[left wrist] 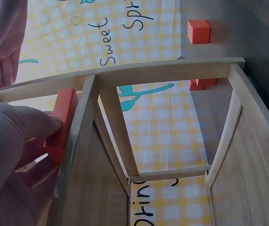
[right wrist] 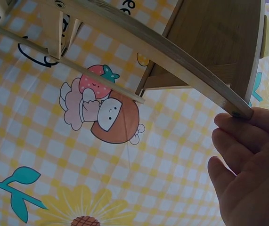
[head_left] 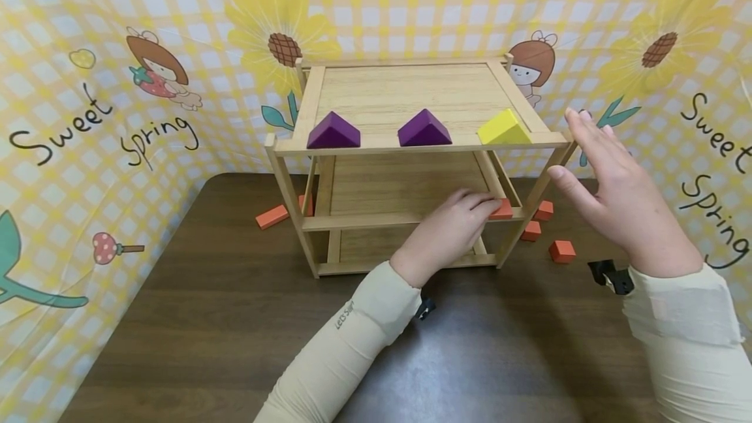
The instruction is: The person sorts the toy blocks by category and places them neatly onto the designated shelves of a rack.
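Observation:
My left hand (head_left: 446, 234) reaches to the right end of the middle shelf (head_left: 405, 185) of a wooden three-tier rack. Between its thumb and fingers it pinches an orange-red rectangular block (left wrist: 64, 117), set along the shelf's front rail. My right hand (head_left: 623, 198) is raised at the rack's top right corner, fingers fairly straight. In the right wrist view, its fingertips (right wrist: 226, 120) touch the end of the wooden post (right wrist: 205, 89). Along the front of the top shelf (head_left: 405, 87) stand two purple triangular prisms (head_left: 333, 130) and a yellow one (head_left: 504, 128).
Several orange-red blocks (head_left: 562, 251) lie on the dark wood table (head_left: 194, 331) right of the rack. Another orange-red block (head_left: 272, 217) lies left of it, with one more partly hidden behind the left post. A yellow checked cloth (head_left: 405, 5) hangs behind and along both sides.

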A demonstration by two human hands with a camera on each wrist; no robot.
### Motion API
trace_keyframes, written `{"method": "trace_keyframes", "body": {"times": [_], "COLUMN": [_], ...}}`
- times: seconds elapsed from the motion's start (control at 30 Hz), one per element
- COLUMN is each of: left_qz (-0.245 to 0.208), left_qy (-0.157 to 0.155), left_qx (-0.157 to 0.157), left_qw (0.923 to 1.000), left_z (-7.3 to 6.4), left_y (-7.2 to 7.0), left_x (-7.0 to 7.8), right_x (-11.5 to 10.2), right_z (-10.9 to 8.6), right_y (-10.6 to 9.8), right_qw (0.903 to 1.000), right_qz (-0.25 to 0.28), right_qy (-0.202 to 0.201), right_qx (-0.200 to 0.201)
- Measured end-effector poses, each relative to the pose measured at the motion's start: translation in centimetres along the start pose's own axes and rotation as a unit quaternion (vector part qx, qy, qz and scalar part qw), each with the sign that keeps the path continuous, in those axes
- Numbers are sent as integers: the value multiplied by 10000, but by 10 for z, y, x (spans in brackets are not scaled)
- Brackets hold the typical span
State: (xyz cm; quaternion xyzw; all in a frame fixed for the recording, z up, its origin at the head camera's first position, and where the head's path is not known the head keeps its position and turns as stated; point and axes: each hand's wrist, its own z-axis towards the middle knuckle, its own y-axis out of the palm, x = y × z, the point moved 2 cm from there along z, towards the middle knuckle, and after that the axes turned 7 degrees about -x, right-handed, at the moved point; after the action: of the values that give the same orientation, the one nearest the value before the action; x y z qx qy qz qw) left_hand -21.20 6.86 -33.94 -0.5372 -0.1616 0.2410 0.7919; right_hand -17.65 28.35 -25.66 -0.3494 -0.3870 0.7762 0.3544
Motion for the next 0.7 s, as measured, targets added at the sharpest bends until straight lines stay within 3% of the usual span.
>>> {"method": "trace_keyframes", "body": {"times": [0.7], "left_qz": [55], "left_qy": [-135], "left_qx": [63], "left_qw": [9999], "left_z": [0], "left_y": [4], "left_x": [2], "right_x": [0], "right_z": [-1], "right_y": [1], "right_qw": [9999], "right_qz": [58], "right_qy": [119], "right_qx": [-46]}}
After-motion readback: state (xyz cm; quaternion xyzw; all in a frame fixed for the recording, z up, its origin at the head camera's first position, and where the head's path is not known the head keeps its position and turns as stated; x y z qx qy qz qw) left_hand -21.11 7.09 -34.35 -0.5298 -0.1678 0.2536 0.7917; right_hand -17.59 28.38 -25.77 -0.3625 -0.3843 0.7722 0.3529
